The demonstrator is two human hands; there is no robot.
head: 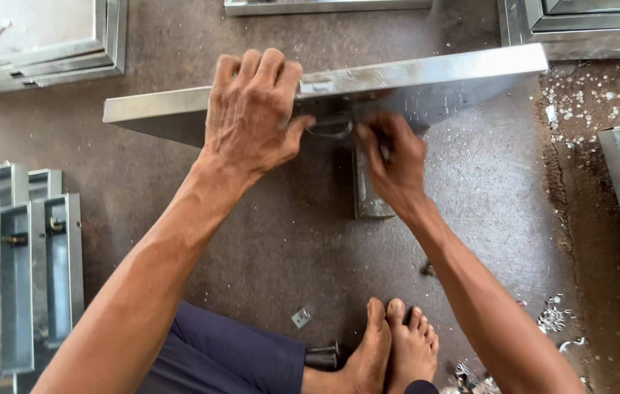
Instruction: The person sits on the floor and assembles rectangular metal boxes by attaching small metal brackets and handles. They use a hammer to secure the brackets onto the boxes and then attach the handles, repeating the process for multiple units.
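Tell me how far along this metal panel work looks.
Done: finished-looking boxes with fittings stand in a row. In hand: the left hand steadies the metal panel while the right hand works a small fitting underneath. Left: more panels lie stacked nearby.

Metal panel (426,76): shiny galvanized sheet, standing on edge, tilted, spanning the upper centre of the frame.
Small fitting (330,128): dark, against the panel's middle.

Sheet-metal panel (426,80) shiny, smooth; concrete floor (266,248) matt, rough; metal shavings (587,98) glinting.
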